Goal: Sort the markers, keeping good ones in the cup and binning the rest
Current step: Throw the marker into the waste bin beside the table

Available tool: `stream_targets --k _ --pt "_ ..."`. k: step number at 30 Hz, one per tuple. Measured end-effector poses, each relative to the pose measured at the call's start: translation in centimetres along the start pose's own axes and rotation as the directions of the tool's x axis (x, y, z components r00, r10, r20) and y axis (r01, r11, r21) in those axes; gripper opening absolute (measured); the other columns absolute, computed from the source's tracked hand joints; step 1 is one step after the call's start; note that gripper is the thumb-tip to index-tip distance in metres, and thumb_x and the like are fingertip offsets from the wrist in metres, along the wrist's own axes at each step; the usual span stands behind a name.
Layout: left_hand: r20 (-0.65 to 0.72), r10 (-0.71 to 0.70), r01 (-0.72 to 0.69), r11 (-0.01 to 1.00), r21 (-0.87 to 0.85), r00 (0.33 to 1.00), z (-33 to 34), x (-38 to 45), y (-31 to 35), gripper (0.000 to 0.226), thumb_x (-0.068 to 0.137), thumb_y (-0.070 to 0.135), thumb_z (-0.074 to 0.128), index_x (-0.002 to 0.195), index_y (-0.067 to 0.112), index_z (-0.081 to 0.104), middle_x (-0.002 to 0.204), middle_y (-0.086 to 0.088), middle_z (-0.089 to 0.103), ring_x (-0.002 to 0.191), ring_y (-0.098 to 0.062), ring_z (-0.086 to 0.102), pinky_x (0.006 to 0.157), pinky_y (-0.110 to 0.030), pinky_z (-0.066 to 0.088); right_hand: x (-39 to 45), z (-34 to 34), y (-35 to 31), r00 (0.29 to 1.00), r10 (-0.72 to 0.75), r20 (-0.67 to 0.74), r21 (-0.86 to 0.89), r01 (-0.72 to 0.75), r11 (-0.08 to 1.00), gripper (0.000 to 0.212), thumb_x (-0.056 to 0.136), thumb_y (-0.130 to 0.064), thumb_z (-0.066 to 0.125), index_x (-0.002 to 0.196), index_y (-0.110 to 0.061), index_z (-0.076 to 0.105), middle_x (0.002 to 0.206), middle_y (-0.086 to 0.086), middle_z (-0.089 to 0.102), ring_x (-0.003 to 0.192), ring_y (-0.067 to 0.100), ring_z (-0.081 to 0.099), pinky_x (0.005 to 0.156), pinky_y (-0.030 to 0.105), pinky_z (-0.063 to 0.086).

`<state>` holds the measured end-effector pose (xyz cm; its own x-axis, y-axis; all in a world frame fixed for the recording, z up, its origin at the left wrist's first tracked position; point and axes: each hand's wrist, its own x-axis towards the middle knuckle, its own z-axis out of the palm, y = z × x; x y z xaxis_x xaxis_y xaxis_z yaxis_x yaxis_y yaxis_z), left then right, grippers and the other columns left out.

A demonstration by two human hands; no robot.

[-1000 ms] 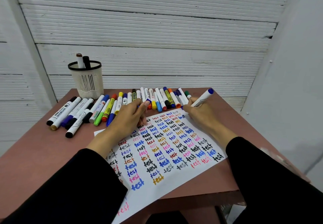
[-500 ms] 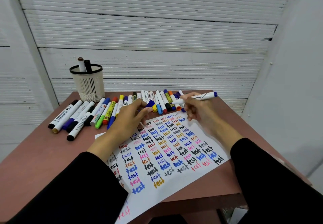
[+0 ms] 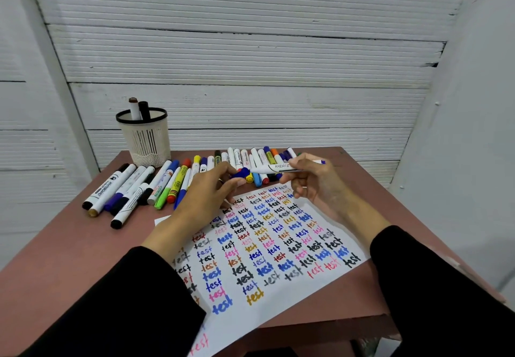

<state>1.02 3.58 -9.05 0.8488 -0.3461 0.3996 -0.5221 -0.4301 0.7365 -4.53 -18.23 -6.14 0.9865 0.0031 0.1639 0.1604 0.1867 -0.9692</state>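
My right hand (image 3: 315, 181) grips a white marker (image 3: 274, 168) that lies level above the paper, its tip pointing left. My left hand (image 3: 207, 195) pinches the marker's blue cap (image 3: 242, 173) right at that tip. A white mesh cup (image 3: 145, 136) with a black rim stands at the table's back left and holds two markers (image 3: 139, 109). A long row of markers (image 3: 156, 184) lies across the back of the table. Under both hands a white paper sheet (image 3: 262, 248) is covered with the word "test" in many colours.
The small reddish-brown table (image 3: 69, 245) stands against a white ribbed wall. The paper hangs over the table's front edge. The table's right edge runs close by my right forearm. No bin is in view.
My right hand lifted the marker off the paper and turned it level, tip to the left. My left hand rose from the sheet and brought the blue cap to the tip.
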Motion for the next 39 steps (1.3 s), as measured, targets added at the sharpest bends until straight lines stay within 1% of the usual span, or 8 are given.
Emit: stream_targets --k 4,8,12,15,19,26,31,39 --pt "0.011 0.008 -0.008 1.000 0.007 1.000 -0.1 -0.1 0.4 0.010 0.094 0.020 0.059 0.104 0.019 0.058 0.074 -0.005 0.064 0.058 -0.008 0.063 0.055 -0.018 0.053 0.1 -0.4 0.6 0.999 -0.054 0.002 -0.330 0.052 0.943 0.009 0.085 -0.012 0.070 0.089 -0.004 0.070 0.074 0.011 0.072 0.048 0.013 0.053 0.047 0.022 0.048" --pt "0.021 0.022 -0.021 0.999 -0.026 1.000 -0.3 -0.1 0.3 0.008 0.097 0.019 0.055 0.102 0.023 0.059 0.075 -0.008 0.065 0.065 -0.020 0.064 0.059 -0.030 0.058 0.3 -0.7 1.4 0.959 -0.276 0.068 -0.798 0.218 0.562 0.023 0.084 -0.022 0.073 0.106 -0.015 0.071 0.095 -0.011 0.068 0.086 0.000 0.059 0.077 0.016 0.042" --pt "-0.057 0.073 -0.076 0.996 -0.057 0.996 -0.1 -0.1 0.9 0.012 0.099 0.016 0.051 0.105 0.024 0.058 0.081 -0.002 0.065 0.069 -0.003 0.063 0.064 -0.018 0.054 0.5 -0.1 2.4 0.795 -0.564 0.223 -0.881 0.412 0.232 0.023 0.090 -0.015 0.066 0.111 -0.006 0.067 0.100 0.003 0.065 0.091 0.010 0.052 0.080 0.019 0.038" --pt "-0.109 0.074 -0.086 0.990 -0.112 0.991 -0.2 -0.1 1.4 0.017 0.098 0.008 0.051 0.107 0.021 0.058 0.076 0.000 0.064 0.066 0.003 0.062 0.063 -0.009 0.048 0.4 0.5 2.3 0.796 -0.566 0.214 -0.882 0.407 0.239 0.019 0.094 -0.015 0.061 0.109 -0.004 0.067 0.090 -0.007 0.060 0.087 0.010 0.046 0.071 0.021 0.039" --pt "-0.073 0.067 -0.075 0.990 -0.123 0.995 -0.4 0.0 1.2 0.018 0.097 0.006 0.052 0.109 0.016 0.062 0.078 0.001 0.065 0.071 -0.003 0.065 0.073 -0.016 0.054 0.2 0.7 2.4 0.862 -0.445 0.241 -0.912 0.358 0.199 0.028 0.101 -0.026 0.046 0.101 -0.006 0.065 0.077 -0.008 0.049 0.078 0.014 0.042 0.062 0.024 0.027" --pt "-0.104 -0.045 -0.011 0.877 -0.480 0.994 -0.8 0.5 2.1 0.014 0.087 0.013 0.065 0.100 0.018 0.069 0.095 0.002 0.072 0.093 -0.011 0.068 0.078 -0.022 0.056 0.8 1.0 2.0 0.910 -0.382 0.160 -0.851 0.324 0.414 0.028 0.101 -0.029 0.046 0.109 -0.011 0.065 0.085 -0.009 0.057 0.078 0.003 0.040 0.067 0.012 0.031" --pt "-0.194 -0.261 0.041 0.688 -0.725 0.945 -2.6 1.0 3.1 0.021 0.085 0.012 0.069 0.106 0.010 0.067 0.101 -0.008 0.072 0.094 -0.020 0.070 0.078 -0.024 0.057 1.7 0.5 2.0 0.962 -0.242 0.125 -0.935 0.195 0.294 0.049 0.099 -0.029 0.052 0.145 -0.015 0.041 0.138 0.001 0.050 0.129 0.017 0.039 0.103 0.027 0.031" --pt "-0.642 -0.201 -0.191 0.852 -0.487 0.740 -10.3 1.7 2.9 0.019 0.085 0.010 0.071 0.103 0.017 0.070 0.095 -0.001 0.071 0.096 -0.019 0.069 0.086 -0.031 0.056 4.4 6.2 1.9 0.974 -0.066 0.218 -0.971 0.223 0.090 0.040 0.101 -0.025 0.047 0.139 -0.012 0.047 0.142 0.008 0.048 0.131 0.026 0.041 0.109 0.042 0.033"
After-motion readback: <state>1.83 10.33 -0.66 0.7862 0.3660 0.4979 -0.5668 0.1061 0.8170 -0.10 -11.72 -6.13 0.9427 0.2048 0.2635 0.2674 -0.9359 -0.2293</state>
